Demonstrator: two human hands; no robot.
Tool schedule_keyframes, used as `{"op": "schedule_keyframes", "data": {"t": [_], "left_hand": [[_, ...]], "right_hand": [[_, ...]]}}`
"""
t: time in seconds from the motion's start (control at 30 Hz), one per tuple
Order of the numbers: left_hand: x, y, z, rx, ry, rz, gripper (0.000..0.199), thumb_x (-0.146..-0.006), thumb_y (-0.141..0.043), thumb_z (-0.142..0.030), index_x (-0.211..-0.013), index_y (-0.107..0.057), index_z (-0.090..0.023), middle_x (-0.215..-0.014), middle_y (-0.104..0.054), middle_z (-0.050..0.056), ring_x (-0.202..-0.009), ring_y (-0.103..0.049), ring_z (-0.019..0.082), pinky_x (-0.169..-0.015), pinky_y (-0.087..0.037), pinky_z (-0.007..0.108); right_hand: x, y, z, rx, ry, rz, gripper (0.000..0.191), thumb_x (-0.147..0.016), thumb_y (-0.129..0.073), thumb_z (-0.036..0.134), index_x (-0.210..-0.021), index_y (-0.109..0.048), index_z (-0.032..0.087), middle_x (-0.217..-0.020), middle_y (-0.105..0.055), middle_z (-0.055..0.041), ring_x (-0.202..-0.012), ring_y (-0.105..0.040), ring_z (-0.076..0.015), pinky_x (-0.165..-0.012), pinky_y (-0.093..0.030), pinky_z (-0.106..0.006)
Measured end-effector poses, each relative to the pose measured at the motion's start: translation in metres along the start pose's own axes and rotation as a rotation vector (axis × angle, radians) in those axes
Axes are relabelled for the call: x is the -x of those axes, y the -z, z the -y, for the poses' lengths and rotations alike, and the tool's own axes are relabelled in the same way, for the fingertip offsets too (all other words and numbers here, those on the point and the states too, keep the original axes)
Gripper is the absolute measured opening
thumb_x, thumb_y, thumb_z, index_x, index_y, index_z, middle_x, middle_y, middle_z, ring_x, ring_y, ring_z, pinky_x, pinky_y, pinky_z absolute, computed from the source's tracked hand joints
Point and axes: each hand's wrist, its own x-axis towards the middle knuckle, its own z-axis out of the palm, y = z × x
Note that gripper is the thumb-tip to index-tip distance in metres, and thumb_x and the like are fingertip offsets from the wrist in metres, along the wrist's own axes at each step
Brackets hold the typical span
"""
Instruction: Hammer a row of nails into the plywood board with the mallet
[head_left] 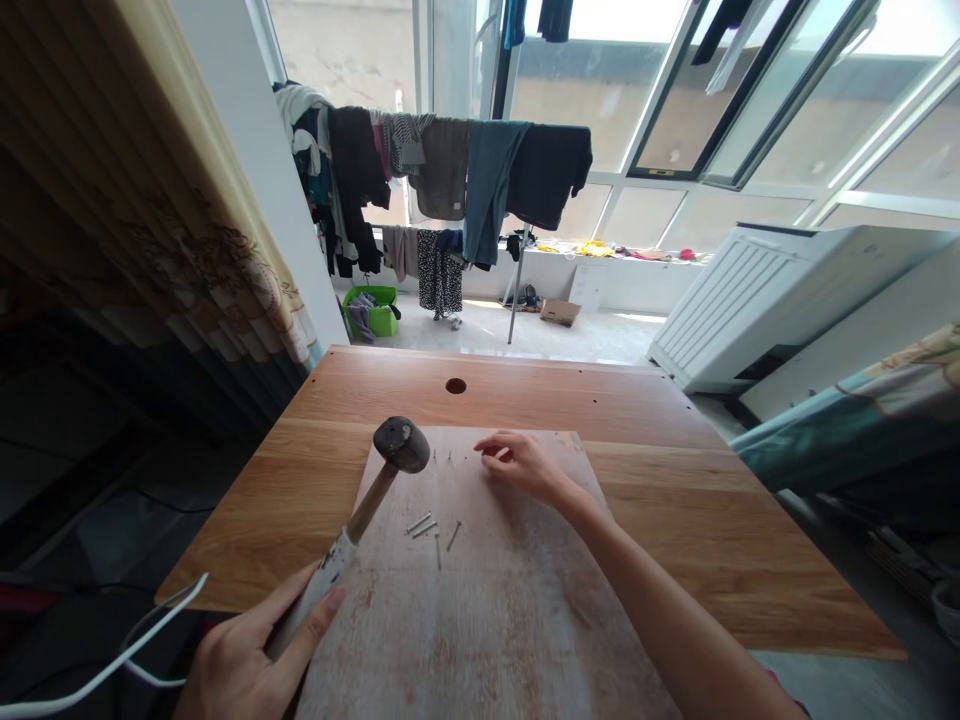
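Note:
My left hand [259, 640] is closed around the white-wrapped handle of a rubber mallet [401, 445], whose dark head is raised over the left far edge of a worn wooden board [480, 610]. Over the far part of that board hovers my right hand [517, 465], fingers loosely curved and slightly apart, with nothing visible between them. Left of its fingertips, two thin nails [450, 455] stand upright in the board, and a small dark spot lies closer. Several loose nails [424, 527] lie in the middle of the board.
The board rests on a wooden table [697, 520] with a round hole [456, 386] near its far edge. A white cable [112, 665] loops at lower left. Beyond are a loaded clothes rack [465, 170], a green basket [382, 318] and a white appliance [750, 290]. Curtains [225, 250] hang at left.

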Motion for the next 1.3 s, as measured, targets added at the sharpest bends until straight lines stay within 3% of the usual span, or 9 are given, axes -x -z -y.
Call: {"op": "schedule_keyframes", "data": {"t": [0.27, 0.5, 0.87, 1.13, 1.3], "left_hand": [[0.0, 0.0, 0.018, 0.044, 0.06, 0.131, 0.04, -0.081, -0.067, -0.062, -0.106, -0.082, -0.035, -0.093, -0.083, -0.006, -0.084, -0.08, 0.021, -0.065, -0.06, 0.014], [0.002, 0.001, 0.028, 0.031, 0.103, 0.141, 0.043, -0.082, -0.066, -0.063, -0.109, -0.082, -0.033, -0.094, -0.082, -0.006, -0.082, -0.08, 0.021, -0.065, -0.061, 0.015], [0.012, 0.002, -0.006, 0.002, 0.072, -0.045, 0.031, -0.086, -0.064, -0.056, -0.097, -0.083, -0.034, -0.089, -0.083, -0.005, -0.082, -0.08, 0.022, -0.069, -0.062, 0.018], [0.012, 0.002, -0.009, 0.03, 0.078, -0.033, 0.03, -0.086, -0.065, -0.055, -0.097, -0.083, -0.033, -0.091, -0.083, -0.005, -0.085, -0.08, 0.022, -0.073, -0.061, 0.018], [0.013, 0.001, -0.009, 0.068, 0.079, -0.01, 0.031, -0.085, -0.068, -0.054, -0.1, -0.082, -0.033, -0.093, -0.083, -0.005, -0.086, -0.08, 0.022, -0.076, -0.062, 0.018]], "right_hand": [[-0.007, -0.008, 0.004, -0.099, 0.025, -0.159, 0.017, -0.092, -0.066, 0.031, -0.095, -0.082, 0.024, -0.093, -0.073, -0.0053, -0.08, -0.069, -0.0178, -0.072, -0.054, -0.028], [-0.011, -0.015, 0.01, -0.064, 0.043, -0.103, 0.011, -0.087, -0.071, 0.02, -0.089, -0.082, 0.021, -0.085, -0.08, -0.0053, -0.075, -0.071, -0.0186, -0.072, -0.054, -0.028], [-0.008, -0.015, 0.022, 0.025, 0.022, -0.089, 0.012, -0.091, -0.069, 0.021, -0.087, -0.08, 0.021, -0.083, -0.078, -0.0055, -0.074, -0.069, -0.0181, -0.073, -0.053, -0.028], [-0.004, -0.023, 0.015, 0.034, 0.009, -0.091, 0.009, -0.089, -0.07, 0.021, -0.088, -0.079, 0.019, -0.089, -0.075, -0.0072, -0.08, -0.069, -0.0192, -0.078, -0.052, -0.031], [-0.004, -0.023, 0.009, -0.002, 0.007, -0.092, 0.014, -0.084, -0.074, 0.019, -0.097, -0.077, 0.019, -0.09, -0.075, -0.0048, -0.08, -0.069, -0.0175, -0.078, -0.053, -0.03]]}}
